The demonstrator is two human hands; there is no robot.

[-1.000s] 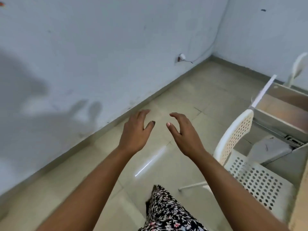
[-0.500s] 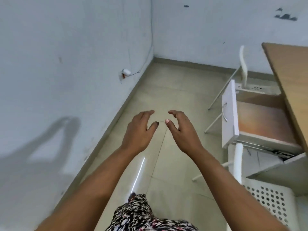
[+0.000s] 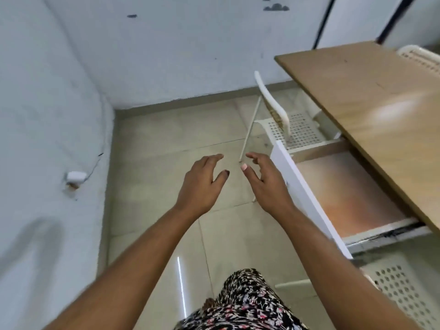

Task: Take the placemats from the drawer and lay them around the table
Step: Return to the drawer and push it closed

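My view has swung right since a moment ago: the desk [image 3: 371, 96] and the open drawer [image 3: 342, 198] now fill the right side, where before I saw mostly wall and floor. My hands have kept their pose, raised in front of me over the tiled floor [image 3: 154, 186]. My left hand [image 3: 202, 184] and right hand [image 3: 266, 184] hold nothing, fingers loosely spread and slightly bent, thumbs nearly facing each other. The right hand is just beside the drawer's white front panel [image 3: 307, 201], which stands out from under the desk's near edge. A white perforated chair [image 3: 292, 127] stands beyond the drawer at the desk's left edge, and another [image 3: 404, 291] sits below the drawer at lower right, close to my right forearm. A small white wall fitting [image 3: 75, 176] with a thin wire sits on the left wall. The drawer bottom looks brown with a sheen; I cannot make out separate placemats in it. My patterned clothing [image 3: 242, 303] shows at the bottom.
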